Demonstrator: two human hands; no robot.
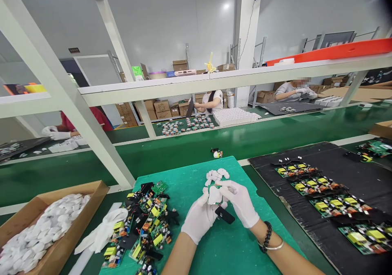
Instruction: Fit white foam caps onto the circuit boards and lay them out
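Observation:
Over the green mat (211, 246), my gloved left hand (200, 215) holds a small circuit board (214, 195) with a white pad on its face. A black flat piece (225, 215) hangs at the board's lower right. My gloved right hand (240, 201) closes its fingers at the board's right edge, on the pad. Just beyond both hands lie several loose white pads (217, 175). To the left of my hands is a heap of circuit boards (150, 217) with yellow and black parts.
A cardboard box (99, 189) of white pads stands at left, beside loose white gloves (104, 230). Rows of boards (339, 203) lie on a black sheet (266, 164) at right. One assembly (217, 153) sits on the green conveyor (183, 148). People work beyond the white frame (147, 89).

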